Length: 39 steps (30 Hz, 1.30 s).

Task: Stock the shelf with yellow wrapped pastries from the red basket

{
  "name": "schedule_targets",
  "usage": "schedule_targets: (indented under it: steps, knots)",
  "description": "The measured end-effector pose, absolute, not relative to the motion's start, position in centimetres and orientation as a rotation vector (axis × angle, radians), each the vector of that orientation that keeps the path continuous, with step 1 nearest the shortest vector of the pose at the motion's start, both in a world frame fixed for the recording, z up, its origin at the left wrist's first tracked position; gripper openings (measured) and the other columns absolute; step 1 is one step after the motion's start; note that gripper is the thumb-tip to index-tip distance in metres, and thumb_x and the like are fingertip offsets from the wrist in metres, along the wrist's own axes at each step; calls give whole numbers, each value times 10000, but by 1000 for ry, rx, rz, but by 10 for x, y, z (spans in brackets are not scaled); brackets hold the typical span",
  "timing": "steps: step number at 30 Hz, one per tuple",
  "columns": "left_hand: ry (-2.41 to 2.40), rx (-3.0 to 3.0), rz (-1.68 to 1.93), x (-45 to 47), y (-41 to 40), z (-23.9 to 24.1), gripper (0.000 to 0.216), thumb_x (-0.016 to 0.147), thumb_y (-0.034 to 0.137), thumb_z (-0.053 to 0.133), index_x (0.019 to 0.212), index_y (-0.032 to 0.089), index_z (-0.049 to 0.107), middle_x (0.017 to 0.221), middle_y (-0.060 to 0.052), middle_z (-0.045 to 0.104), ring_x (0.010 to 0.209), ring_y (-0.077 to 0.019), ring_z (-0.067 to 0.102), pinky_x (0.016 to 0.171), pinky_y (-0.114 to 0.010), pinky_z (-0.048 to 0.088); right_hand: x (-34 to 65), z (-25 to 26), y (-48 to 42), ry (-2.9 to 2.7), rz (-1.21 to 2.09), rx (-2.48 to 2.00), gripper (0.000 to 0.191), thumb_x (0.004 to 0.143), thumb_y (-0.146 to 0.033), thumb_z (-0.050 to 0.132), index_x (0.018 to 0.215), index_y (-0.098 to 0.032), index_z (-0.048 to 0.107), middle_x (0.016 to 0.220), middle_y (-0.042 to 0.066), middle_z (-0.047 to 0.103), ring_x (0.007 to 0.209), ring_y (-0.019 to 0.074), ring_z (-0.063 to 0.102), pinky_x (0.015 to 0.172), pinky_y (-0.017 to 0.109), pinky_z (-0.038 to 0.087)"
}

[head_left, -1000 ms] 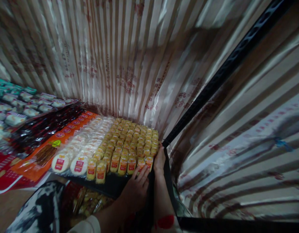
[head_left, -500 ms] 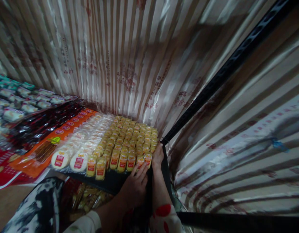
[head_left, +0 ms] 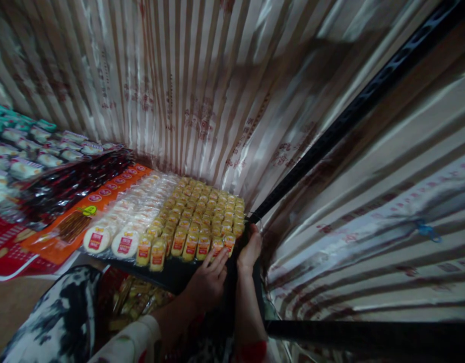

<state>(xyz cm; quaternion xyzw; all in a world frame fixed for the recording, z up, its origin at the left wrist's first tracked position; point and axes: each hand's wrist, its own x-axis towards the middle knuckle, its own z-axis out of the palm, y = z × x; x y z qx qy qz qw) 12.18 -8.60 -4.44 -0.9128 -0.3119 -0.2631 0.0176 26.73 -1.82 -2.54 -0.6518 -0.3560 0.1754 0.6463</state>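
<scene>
Your left hand (head_left: pixel 206 282) lies flat and open against the yellow packs (head_left: pixel 202 222) at the shelf's (head_left: pixel 172 276) front edge; your right hand (head_left: pixel 249 250) seems curled round the shelf's right corner.

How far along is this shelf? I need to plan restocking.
Done: small yellow wrapped snack packets fill tight rows beside round white wrapped cakes. In hand: left hand and right hand touch the front-right packets. Left: only that corner appears unsettled.
</scene>
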Motion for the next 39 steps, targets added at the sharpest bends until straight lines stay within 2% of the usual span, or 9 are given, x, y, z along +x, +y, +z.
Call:
schedule_targets:
  steps: [3,7,11,18,24,30,39]
  knots:
    - [-966,-2822,-881,122,-86,-44,325,830,180,348,1040,75,571,1342,-152,443,1360,-248,153,1106,-472,137,252,-31,-49,-745,373,-1537,553,809,-537,354,1162,-144,517,1216,116,536,1112,216,487,955,354,367]
    - [-969,-2790,-910,119,-89,-39,406,843,202,337,1193,67,494,1405,-145,351,1359,-245,155,1109,-439,138,235,-42,-82,-831,416,-1654,496,761,-494,485,1108,-143,535,1103,133,575,971,217,554,830,334,447]
    - [-1062,-2702,-947,118,-90,-42,486,848,252,339,1275,36,422,1410,-163,333,1356,-266,158,1105,-430,128,231,-45,-87,-1000,449,-1672,411,734,-448,533,1031,-166,561,976,94,604,842,189,582,728,304,477]
    - [-1170,-2651,-986,123,-89,-52,474,835,265,325,1228,57,489,1397,-138,369,1349,-260,190,1105,-432,111,230,-39,-69,-1054,394,-1676,273,727,-425,540,857,-184,538,800,38,598,711,157,582,674,274,475]
    - [-1176,-2666,-971,124,-87,-52,497,824,246,313,1250,38,461,1413,-145,338,1350,-253,188,1103,-422,130,228,-37,-68,-1101,326,-1753,262,755,-445,498,831,-195,509,780,32,587,690,157,574,658,265,459]
    - [-1155,-2650,-968,123,-88,-49,511,821,240,314,1266,25,442,1390,-158,372,1343,-269,203,1093,-438,144,227,-33,-65,-1148,256,-1922,299,787,-495,441,799,-202,498,727,27,584,646,165,558,609,260,419]
    - [-1154,-2652,-907,121,-87,-45,552,823,262,321,1312,12,380,1400,-158,355,1345,-284,190,1088,-437,152,223,-27,-63,-1138,308,-2083,345,785,-543,406,775,-223,536,674,-9,598,584,144,551,527,229,350]
